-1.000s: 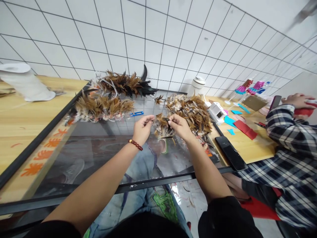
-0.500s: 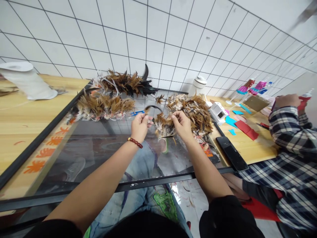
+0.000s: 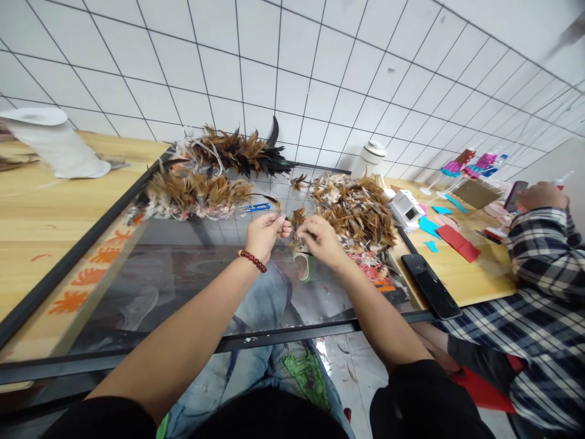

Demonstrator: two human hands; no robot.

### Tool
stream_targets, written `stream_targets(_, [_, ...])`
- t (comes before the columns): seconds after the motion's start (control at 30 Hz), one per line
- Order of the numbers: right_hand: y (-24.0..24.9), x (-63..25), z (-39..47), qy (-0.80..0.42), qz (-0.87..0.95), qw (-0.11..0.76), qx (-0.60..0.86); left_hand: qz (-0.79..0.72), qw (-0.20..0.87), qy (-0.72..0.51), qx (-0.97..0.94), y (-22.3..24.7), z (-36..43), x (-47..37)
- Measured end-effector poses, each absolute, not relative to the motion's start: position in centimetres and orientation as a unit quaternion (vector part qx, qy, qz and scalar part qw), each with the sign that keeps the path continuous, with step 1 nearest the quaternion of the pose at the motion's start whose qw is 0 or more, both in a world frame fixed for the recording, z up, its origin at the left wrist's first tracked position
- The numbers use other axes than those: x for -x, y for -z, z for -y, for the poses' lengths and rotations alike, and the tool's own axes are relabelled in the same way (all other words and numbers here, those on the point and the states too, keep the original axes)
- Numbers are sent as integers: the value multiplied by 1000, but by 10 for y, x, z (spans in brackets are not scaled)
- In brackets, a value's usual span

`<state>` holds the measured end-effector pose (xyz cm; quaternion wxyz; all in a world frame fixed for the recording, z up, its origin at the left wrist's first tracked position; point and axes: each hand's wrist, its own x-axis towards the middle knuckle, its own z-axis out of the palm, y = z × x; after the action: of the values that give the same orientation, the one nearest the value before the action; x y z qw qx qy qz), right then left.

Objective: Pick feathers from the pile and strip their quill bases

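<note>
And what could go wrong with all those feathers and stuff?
The black phone lies at the front edge of the table, so a bump might knock it off. The right hand is close to the big feather pile and might scatter it. The blue snips lie near the left hand, which could get poked.

A white wall (image 3: pixel 311 67), ruled into large squares by thin dark lines, rises beyond the far edge of the glass surface (image 3: pixel 183 262), which a black frame (image 3: pixel 297 331) borders. Pale wooden tabletop (image 3: pixel 27 213) extends past the left edge; another wooden tabletop (image 3: pixel 487 280) lies past the right. Below the near edge, the light grey floor (image 3: pixel 363 360) catches bright glare, with a red seat (image 3: pixel 487 390) off the near right corner.
</note>
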<state>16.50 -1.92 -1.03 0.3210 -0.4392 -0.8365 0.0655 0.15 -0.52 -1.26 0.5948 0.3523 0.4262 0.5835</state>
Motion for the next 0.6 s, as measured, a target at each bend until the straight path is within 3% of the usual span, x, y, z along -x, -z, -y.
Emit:
stream_targets(0.1, [5,-172,18,-89,810,373,444,-425,592,-595,-340,13,5,-2])
stream_targets(0.3, [-2,-170,28,-21,899,204,388,-434,580,-611,-320,16,1,-2])
stream_targets(0.6, [8,-156,28,22,895,182,406,-437,547,-639,-318,20,-1,-3])
